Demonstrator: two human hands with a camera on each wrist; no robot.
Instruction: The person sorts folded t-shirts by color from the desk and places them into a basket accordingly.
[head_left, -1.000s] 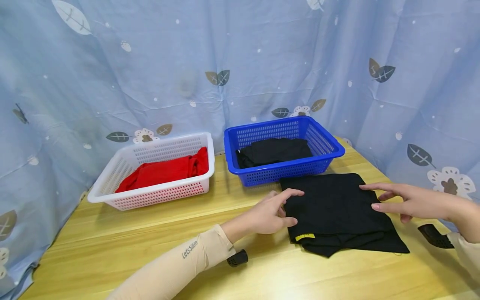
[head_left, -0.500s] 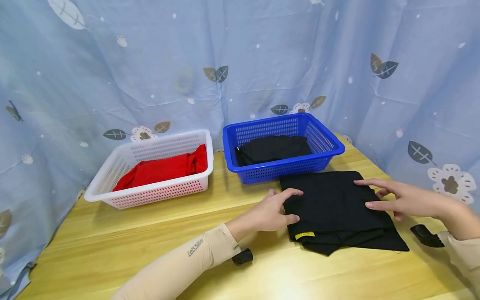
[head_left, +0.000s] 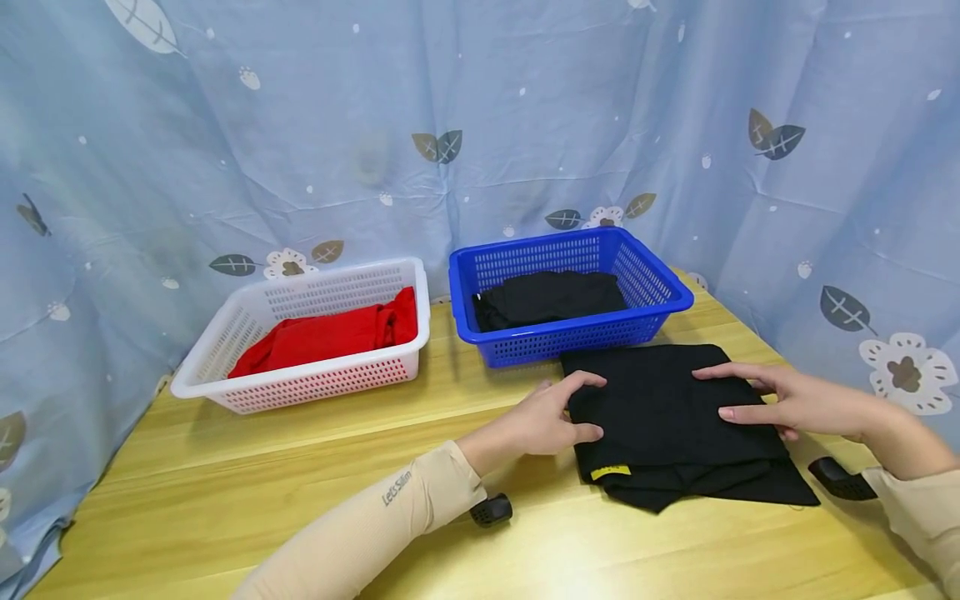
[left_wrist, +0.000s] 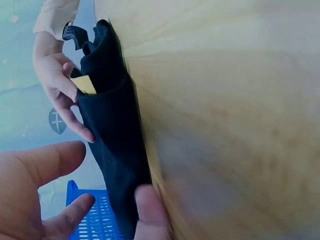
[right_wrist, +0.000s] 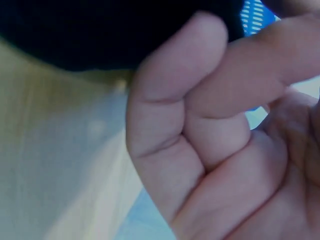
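Note:
A folded black garment (head_left: 660,408) lies flat on the wooden table, a yellow tag (head_left: 611,472) showing at its near left corner. At its left edge is my left hand (head_left: 551,421), thumb and index finger spread over the cloth. The left wrist view shows a gap between that thumb and the garment (left_wrist: 112,130), while another finger (left_wrist: 150,212) is at the garment's table side. From the right, my right hand (head_left: 802,404) reaches over the opposite edge with thumb and index finger apart. Its outer fingers (right_wrist: 165,110) are bent beside the cloth's edge in the right wrist view.
Behind the garment stands a blue basket (head_left: 577,335) with black cloth (head_left: 555,297) inside. A white basket (head_left: 315,390) holding red cloth (head_left: 330,337) is further left. A patterned blue curtain (head_left: 337,125) hangs along the table's back and sides.
My right hand has moved left, further over the garment. My left hand has shifted only slightly at its edge, and the garment lies where it was.

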